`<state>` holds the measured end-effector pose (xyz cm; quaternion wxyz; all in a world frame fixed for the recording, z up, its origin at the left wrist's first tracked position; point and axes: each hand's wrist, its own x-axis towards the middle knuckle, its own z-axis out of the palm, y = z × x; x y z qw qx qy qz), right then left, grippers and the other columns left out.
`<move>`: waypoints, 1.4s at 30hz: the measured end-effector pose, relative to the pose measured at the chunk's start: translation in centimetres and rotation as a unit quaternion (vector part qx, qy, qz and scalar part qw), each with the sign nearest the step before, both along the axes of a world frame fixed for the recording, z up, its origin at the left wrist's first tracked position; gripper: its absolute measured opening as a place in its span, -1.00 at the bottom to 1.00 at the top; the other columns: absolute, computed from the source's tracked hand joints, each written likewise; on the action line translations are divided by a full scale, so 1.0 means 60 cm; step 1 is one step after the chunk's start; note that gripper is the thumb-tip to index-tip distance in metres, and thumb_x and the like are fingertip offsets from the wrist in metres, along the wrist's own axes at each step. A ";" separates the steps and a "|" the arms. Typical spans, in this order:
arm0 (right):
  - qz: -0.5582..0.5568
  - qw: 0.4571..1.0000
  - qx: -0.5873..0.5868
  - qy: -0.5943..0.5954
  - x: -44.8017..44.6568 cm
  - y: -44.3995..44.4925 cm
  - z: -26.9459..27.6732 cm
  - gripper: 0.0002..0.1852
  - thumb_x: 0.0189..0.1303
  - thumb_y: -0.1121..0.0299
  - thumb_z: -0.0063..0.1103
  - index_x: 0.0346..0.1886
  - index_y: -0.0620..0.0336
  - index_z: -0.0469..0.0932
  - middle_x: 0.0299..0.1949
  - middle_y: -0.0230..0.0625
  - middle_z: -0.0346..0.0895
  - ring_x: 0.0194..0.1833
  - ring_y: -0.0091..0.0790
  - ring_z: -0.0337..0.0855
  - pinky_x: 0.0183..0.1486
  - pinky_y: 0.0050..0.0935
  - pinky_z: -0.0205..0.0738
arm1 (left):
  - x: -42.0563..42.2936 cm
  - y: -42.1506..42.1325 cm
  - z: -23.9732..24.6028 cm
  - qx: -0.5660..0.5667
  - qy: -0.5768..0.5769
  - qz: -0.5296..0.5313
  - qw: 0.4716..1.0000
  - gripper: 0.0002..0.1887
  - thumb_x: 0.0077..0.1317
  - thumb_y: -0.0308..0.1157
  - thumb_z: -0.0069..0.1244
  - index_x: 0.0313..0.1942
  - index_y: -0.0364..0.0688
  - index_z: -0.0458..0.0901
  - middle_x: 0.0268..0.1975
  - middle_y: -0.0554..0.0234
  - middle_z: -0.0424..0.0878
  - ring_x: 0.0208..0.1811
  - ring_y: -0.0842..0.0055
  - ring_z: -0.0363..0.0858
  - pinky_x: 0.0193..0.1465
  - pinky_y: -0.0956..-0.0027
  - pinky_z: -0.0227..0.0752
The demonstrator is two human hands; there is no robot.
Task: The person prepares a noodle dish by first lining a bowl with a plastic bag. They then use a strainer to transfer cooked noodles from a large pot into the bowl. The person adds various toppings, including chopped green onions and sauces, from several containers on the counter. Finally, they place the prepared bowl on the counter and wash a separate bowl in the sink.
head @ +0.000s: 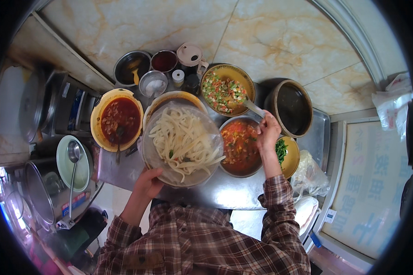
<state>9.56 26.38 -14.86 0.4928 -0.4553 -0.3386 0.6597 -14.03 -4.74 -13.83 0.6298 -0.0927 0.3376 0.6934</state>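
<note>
Wide noodles (pixel 184 141) fill a bowl lined with a clear plastic bag (pixel 210 165). My left hand (pixel 150 182) grips this bowl by its near left rim, above the metal counter. My right hand (pixel 269 130) is closed around the handle of a metal spoon (pixel 255 107). The spoon's head dips into diced mixed vegetables (pixel 223 91) in a yellow bowl (pixel 245 76). Below my right wrist stands a metal bowl of tomato and egg sauce (pixel 240 146). Behind the noodles, another bowl (pixel 179 96) with a stained rim is mostly hidden.
A yellow bowl of red meat sauce (pixel 118 117) stands left. Seasoning bowls, including one of white powder (pixel 155 82), line the back near a beige lidded jug (pixel 190 55). On the right are a dark-filled crock (pixel 292 108) and chopped greens (pixel 281 149). A ladle (pixel 74 153) lies across a pale basin (pixel 63 168).
</note>
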 end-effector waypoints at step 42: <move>0.117 0.726 0.452 -0.505 0.049 -0.005 0.008 -0.66 0.05 0.62 0.06 -0.04 0.27 0.53 -0.35 -0.14 0.48 -0.37 -0.10 0.55 -0.34 -0.27 0.48 | 0.060 0.010 0.019 -0.025 0.047 -0.093 0.994 -0.24 0.02 -0.47 0.08 0.28 -0.28 0.18 0.23 0.03 0.38 0.24 0.17 0.37 0.29 0.05 0.31</move>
